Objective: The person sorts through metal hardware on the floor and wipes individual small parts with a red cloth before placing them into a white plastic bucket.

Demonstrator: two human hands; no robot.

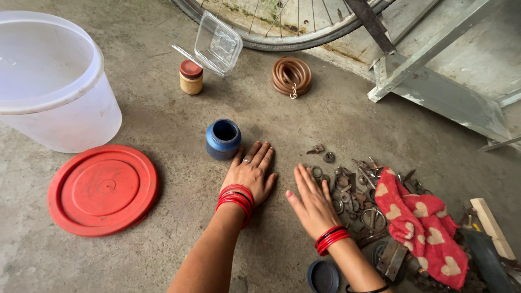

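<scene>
Here, the left hand [251, 172] lies flat and open on the concrete floor [163, 108], palm down, fingers spread, holding nothing. Its fingertips sit just beside the small blue jar [222, 139], which stands upright and uncapped; whether they touch it cannot be determined. The right hand [312, 201] is also open and empty, palm down, fingers together, its outer edge against a pile of rusty metal parts [347, 187] made up of washers, rings and brackets. Both wrists carry red bangles [235, 197]. A red cloth with cream hearts [420, 225] drapes over the far side of the pile. A dark blue cap [323, 276] lies near the right forearm. Further left are a red round lid [102, 189] and a white plastic bucket [54, 87]. Beyond the jar stand a small red-capped jar [191, 77], a clear hinged plastic box [215, 46], a coiled brown hose [291, 76] and a bicycle wheel [282, 24].
</scene>
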